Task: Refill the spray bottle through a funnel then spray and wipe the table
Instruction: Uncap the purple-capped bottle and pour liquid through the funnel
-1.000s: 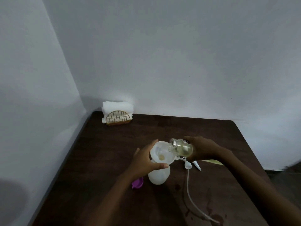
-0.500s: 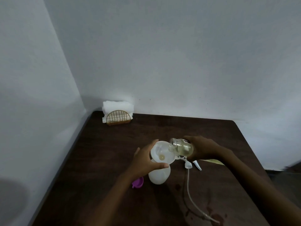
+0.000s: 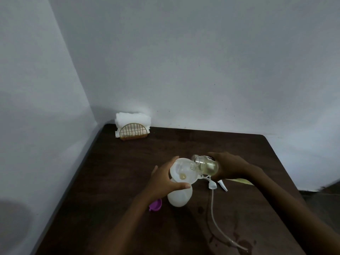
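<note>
No word, number or brand can be read anywhere. The one printed mark is a small dark label [image 3: 211, 158] on the upper side of the clear bottle [image 3: 207, 165], which the right hand [image 3: 230, 167] holds tilted. The label carries pale characters, but they are too small and blurred to make out, and the fingers [image 3: 218, 155] of that hand partly cover it.
</note>
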Tool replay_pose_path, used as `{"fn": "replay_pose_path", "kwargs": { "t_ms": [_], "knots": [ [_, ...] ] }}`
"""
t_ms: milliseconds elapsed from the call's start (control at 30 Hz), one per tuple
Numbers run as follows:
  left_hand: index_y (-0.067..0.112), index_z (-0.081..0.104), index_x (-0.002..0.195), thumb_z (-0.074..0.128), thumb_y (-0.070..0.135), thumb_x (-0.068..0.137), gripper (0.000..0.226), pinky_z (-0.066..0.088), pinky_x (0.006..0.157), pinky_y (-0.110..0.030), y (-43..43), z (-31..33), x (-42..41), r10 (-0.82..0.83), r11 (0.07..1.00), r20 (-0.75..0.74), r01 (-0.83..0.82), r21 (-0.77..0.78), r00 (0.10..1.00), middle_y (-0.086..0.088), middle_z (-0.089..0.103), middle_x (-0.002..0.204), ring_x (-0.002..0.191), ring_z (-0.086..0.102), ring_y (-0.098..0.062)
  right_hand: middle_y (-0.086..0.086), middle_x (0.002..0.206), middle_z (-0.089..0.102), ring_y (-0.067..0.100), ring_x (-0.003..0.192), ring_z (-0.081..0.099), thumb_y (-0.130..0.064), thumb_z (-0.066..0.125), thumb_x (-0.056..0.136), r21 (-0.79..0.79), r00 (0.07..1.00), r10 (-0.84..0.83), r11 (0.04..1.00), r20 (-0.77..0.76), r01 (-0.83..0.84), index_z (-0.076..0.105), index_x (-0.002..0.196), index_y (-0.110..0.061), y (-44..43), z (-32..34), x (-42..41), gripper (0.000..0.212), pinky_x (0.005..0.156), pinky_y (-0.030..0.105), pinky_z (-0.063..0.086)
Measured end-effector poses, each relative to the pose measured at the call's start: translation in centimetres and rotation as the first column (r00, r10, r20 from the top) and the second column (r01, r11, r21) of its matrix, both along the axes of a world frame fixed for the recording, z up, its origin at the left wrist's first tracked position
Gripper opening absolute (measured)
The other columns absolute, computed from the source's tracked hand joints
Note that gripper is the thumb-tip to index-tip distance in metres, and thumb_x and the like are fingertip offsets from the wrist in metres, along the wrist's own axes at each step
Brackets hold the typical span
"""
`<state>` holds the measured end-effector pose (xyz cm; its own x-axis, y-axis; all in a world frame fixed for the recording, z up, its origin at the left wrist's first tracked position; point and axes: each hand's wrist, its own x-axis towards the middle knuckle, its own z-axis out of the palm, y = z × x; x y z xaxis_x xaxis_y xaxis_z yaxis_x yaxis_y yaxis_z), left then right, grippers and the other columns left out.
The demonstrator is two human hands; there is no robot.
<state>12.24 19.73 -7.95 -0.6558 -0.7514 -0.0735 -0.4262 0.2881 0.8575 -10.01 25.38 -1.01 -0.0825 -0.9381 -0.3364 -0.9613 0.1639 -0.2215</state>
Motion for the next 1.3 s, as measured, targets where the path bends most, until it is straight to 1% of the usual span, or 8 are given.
{"fn": "replay_pose_path", "kwargs": {
  "t_ms": [200, 300, 433, 700, 867, 1000, 1133, 1300],
  "knots": [
    [0.032, 0.026, 0.141, 0.061, 0.075, 0.05, 0.107, 0.006, 0.116, -0.053, 0.03, 0.1, 0.04, -0.008, 1.0, -0.007, 0.008, 0.005, 1.0, 0.014, 0.046, 0.138, 0.13, 0.039, -0.007, -0.013, 0.101, 0.061, 0.009, 0.085, 0.053, -0.037, 0.075, 0.062, 0.0, 1.0, 0.004, 1.0, 0.001, -0.004, 0.05, 0.116, -0.035, 0.02, 0.06, 0.0, 0.059, 0.073, 0.03, 0.046],
    [0.032, 0.026, 0.142, 0.061, 0.076, 0.049, 0.109, 0.006, 0.115, -0.054, 0.05, -0.03, 0.06, -0.004, 1.0, -0.01, 0.004, 0.013, 1.0, 0.013, 0.045, 0.14, 0.131, 0.038, -0.008, -0.011, 0.102, 0.063, 0.012, 0.088, 0.057, -0.039, 0.074, 0.062, -0.001, 1.0, 0.01, 1.0, -0.015, -0.01, 0.052, 0.113, -0.031, -0.04, -0.06, -0.08, 0.057, 0.073, 0.032, 0.048],
    [0.031, 0.025, 0.142, 0.061, 0.078, 0.049, 0.11, 0.009, 0.115, -0.055, -0.07, -0.25, 0.04, 0.002, 1.0, -0.002, -0.002, 0.008, 1.0, 0.013, 0.044, 0.141, 0.131, 0.037, -0.007, -0.01, 0.101, 0.063, 0.013, 0.089, 0.058, -0.04, 0.074, 0.061, 0.006, 1.0, 0.013, 1.0, -0.019, -0.013, 0.052, 0.112, -0.032, -0.15, -0.14, -0.15, 0.056, 0.074, 0.033, 0.049],
    [0.032, 0.024, 0.143, 0.061, 0.077, 0.049, 0.11, 0.007, 0.115, -0.055, -0.06, -0.37, 0.02, 0.005, 1.0, 0.004, -0.005, 0.002, 1.0, 0.012, 0.043, 0.142, 0.132, 0.037, -0.007, -0.01, 0.102, 0.063, 0.014, 0.09, 0.058, -0.041, 0.074, 0.062, 0.011, 1.0, 0.013, 1.0, -0.027, -0.013, 0.052, 0.113, -0.029, -0.19, -0.16, -0.12, 0.057, 0.075, 0.034, 0.049],
    [0.033, 0.025, 0.142, 0.063, 0.075, 0.05, 0.108, 0.008, 0.115, -0.055, -0.06, -0.39, -0.01, 0.008, 1.0, 0.006, -0.008, 0.006, 1.0, 0.013, 0.041, 0.143, 0.132, 0.036, -0.007, -0.011, 0.099, 0.059, 0.011, 0.084, 0.051, -0.04, 0.074, 0.064, 0.014, 0.999, 0.018, 1.0, -0.027, -0.018, 0.05, 0.114, -0.03, -0.11, 0.1, -0.02, 0.057, 0.071, 0.031, 0.044],
    [0.033, 0.024, 0.142, 0.062, 0.076, 0.051, 0.108, 0.008, 0.115, -0.056, -0.09, -0.3, -0.01, -0.001, 1.0, 0.007, 0.001, 0.005, 1.0, 0.013, 0.041, 0.143, 0.132, 0.036, -0.008, -0.013, 0.094, 0.058, 0.011, 0.083, 0.053, -0.039, 0.074, 0.063, 0.006, 1.0, 0.019, 1.0, -0.02, -0.019, 0.051, 0.108, -0.03, -0.14, -0.06, -0.15, 0.052, 0.068, 0.03, 0.044],
    [0.033, 0.024, 0.142, 0.061, 0.077, 0.05, 0.109, 0.008, 0.115, -0.056, -0.15, -0.31, -0.07, -0.006, 1.0, 0.009, 0.006, 0.006, 1.0, 0.012, 0.042, 0.142, 0.132, 0.036, -0.008, -0.012, 0.096, 0.059, 0.012, 0.086, 0.055, -0.04, 0.075, 0.062, 0.008, 1.0, 0.016, 1.0, -0.021, -0.016, 0.051, 0.108, -0.029, -0.19, -0.11, -0.22, 0.052, 0.07, 0.032, 0.046],
    [0.034, 0.025, 0.142, 0.062, 0.078, 0.049, 0.11, 0.011, 0.114, -0.055, -0.16, -0.53, -0.02, 0.005, 1.0, 0.01, -0.006, 0.007, 1.0, 0.013, 0.044, 0.141, 0.131, 0.038, -0.007, -0.01, 0.103, 0.062, 0.014, 0.091, 0.058, -0.041, 0.074, 0.062, 0.008, 1.0, 0.018, 1.0, -0.016, -0.018, 0.05, 0.116, -0.03, -0.2, -0.25, -0.3, 0.06, 0.075, 0.035, 0.05]
  ]
}}
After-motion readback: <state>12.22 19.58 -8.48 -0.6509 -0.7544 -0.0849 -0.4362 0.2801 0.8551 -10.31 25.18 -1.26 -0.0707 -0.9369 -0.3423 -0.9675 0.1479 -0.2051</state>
